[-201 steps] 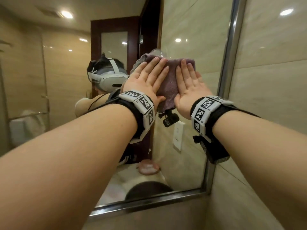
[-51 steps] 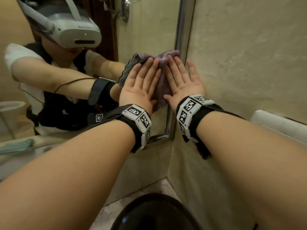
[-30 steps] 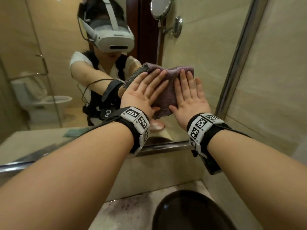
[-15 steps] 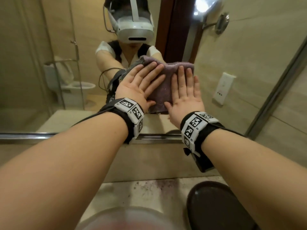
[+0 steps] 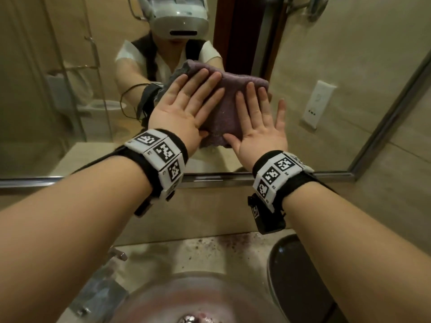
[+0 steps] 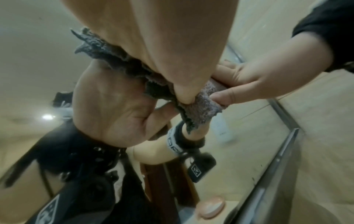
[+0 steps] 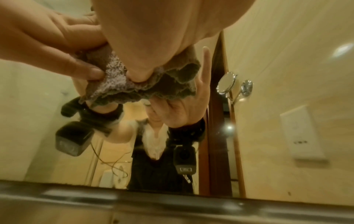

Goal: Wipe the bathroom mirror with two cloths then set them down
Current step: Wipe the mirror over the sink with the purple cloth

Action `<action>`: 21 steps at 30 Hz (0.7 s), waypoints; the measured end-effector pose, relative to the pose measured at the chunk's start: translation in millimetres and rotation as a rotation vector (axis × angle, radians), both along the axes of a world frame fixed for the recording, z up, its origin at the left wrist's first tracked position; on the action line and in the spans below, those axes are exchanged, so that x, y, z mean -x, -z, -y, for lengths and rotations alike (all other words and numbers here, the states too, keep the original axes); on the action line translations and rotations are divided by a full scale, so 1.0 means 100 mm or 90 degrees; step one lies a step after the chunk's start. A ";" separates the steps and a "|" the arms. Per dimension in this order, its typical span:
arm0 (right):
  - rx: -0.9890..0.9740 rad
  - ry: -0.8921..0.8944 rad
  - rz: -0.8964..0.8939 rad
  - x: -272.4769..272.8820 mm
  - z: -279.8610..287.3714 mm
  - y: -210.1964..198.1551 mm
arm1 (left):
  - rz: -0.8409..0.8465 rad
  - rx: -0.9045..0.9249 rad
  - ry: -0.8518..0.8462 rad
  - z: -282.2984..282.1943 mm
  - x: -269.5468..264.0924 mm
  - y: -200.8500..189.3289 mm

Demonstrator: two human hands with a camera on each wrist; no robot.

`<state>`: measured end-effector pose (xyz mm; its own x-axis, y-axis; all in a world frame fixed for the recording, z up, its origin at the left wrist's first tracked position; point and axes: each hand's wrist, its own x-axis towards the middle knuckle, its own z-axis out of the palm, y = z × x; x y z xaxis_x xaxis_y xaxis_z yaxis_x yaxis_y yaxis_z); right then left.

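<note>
Both my hands press flat on cloths against the bathroom mirror (image 5: pixel 310 50), low down near its metal bottom frame (image 5: pixel 210 177). A purple cloth (image 5: pixel 229 108) lies under both palms. A grey cloth (image 5: pixel 175 74) sticks out from under my left hand (image 5: pixel 186 101) at its upper left edge. My right hand (image 5: pixel 256 117) covers the purple cloth's right part with fingers straight and spread. In the left wrist view the grey cloth (image 6: pixel 114 60) is bunched under the palm. In the right wrist view the cloth (image 7: pixel 134 86) is squeezed between palm and glass.
Below the mirror runs a speckled counter (image 5: pixel 186 252) with a glass basin (image 5: pixel 198 299), a tap (image 5: pixel 116 255) at its left and a dark round object (image 5: pixel 298 276) at the right. The tiled side wall (image 5: pixel 408 206) meets the mirror's right frame.
Both hands have slid the cloths left along the lower mirror, away from its right corner toward the middle. My view has tilted down, and the basin now shows.
</note>
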<state>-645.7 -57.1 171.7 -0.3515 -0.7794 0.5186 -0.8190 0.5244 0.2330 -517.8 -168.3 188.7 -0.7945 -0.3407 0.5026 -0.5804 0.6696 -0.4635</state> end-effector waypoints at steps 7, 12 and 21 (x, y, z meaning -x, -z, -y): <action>0.020 -0.020 -0.028 0.22 -0.08 0.04 | -0.037 -0.056 -0.002 -0.13 0.19 0.11; 0.046 -0.028 -0.005 0.44 -0.25 0.08 | -0.054 -0.066 0.024 -0.30 0.45 0.16; 0.038 0.097 0.017 1.05 -0.78 0.06 | -0.043 -0.060 0.073 -0.85 1.28 0.13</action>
<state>-750.6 20.8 166.1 -0.4770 -0.6842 0.5516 -0.7345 0.6550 0.1774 -645.5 -83.5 175.4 -0.7970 -0.2976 0.5256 -0.5245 0.7724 -0.3581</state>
